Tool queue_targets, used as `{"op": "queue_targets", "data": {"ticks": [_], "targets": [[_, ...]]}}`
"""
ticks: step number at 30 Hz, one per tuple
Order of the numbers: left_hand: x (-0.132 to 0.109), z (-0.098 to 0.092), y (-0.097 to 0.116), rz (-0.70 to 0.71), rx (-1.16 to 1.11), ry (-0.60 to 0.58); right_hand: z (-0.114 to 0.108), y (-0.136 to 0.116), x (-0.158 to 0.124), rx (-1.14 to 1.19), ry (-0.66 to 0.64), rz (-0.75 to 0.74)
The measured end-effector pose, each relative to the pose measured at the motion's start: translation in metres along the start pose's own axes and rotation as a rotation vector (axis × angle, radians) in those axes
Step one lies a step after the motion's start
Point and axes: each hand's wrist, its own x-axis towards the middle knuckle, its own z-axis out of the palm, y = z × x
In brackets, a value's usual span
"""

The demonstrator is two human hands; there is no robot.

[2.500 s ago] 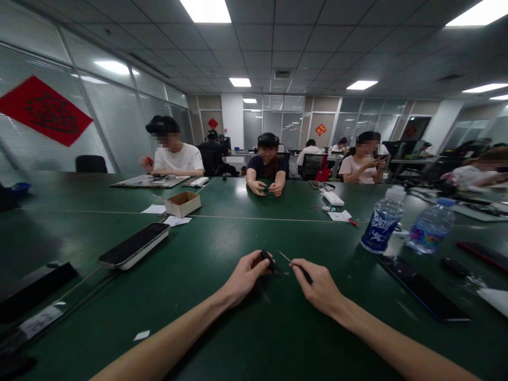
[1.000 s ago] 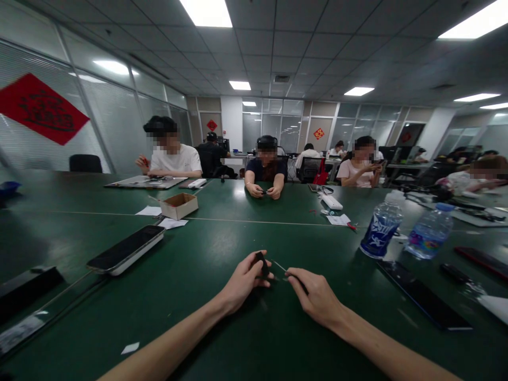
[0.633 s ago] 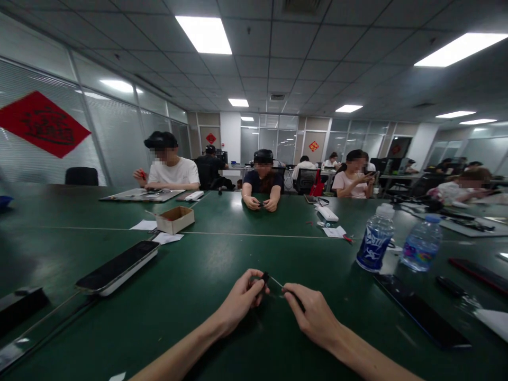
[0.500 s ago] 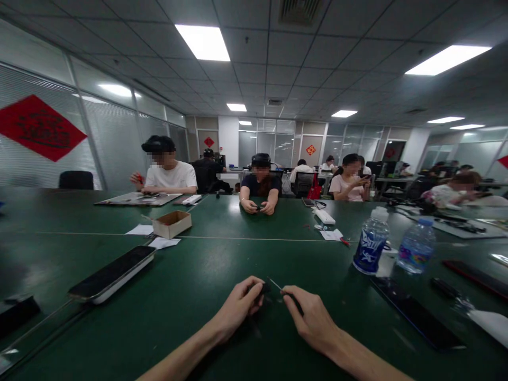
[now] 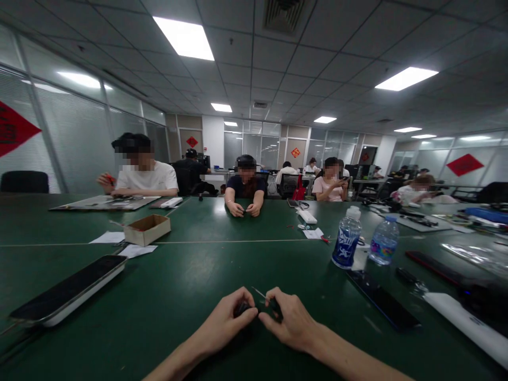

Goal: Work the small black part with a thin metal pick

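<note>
Over the green table (image 5: 190, 275), my left hand (image 5: 226, 325) is closed around a small black piece (image 5: 242, 308), pinched between thumb and fingers. Its exact kind cannot be made out. Just to the right, my right hand (image 5: 293, 323) grips a thin tool with a slim metal shaft (image 5: 259, 292). The shaft points up and left, past the fingertips of the left hand, apart from the black piece. A dark part of the tool shows inside the right palm; the fingers hide the rest. Both thumbs nearly meet.
A phone on a white block (image 5: 71, 291) lies left, near an open cardboard box (image 5: 147, 229) and papers. Two bottles (image 5: 347, 238) stand right, beside a dark phone (image 5: 383, 299) and a white bar (image 5: 468, 323). Several people sit around, one directly opposite (image 5: 246, 185).
The view has turned right. My right hand has come closer to the left and curled, so its thumb nearly touches the left thumb. The tool and black piece stay held.
</note>
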Motion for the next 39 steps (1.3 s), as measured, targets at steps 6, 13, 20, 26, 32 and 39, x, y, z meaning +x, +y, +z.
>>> {"op": "queue_targets", "data": {"ticks": [6, 13, 20, 26, 32, 39], "targets": [[0.000, -0.001, 0.012, 0.024, -0.056, -0.079, -0.001, -0.001, -0.001, 0.002, -0.003, -0.002], [-0.001, -0.004, 0.018, 0.039, -0.065, -0.102, 0.002, 0.000, 0.000, -0.020, -0.001, 0.009], [-0.002, -0.001, 0.020, 0.011, -0.036, -0.083, 0.000, 0.001, 0.001, -0.012, -0.020, 0.006], [-0.002, 0.000, 0.009, -0.115, -0.091, -0.011, -0.003, -0.002, 0.001, 0.000, -0.038, 0.002], [0.001, -0.002, -0.001, -0.144, -0.211, 0.053, -0.003, -0.003, 0.002, -0.011, -0.040, -0.004], [0.005, -0.002, -0.013, -0.206, -0.513, 0.130, -0.003, -0.003, 0.002, -0.064, -0.028, -0.039]]}}
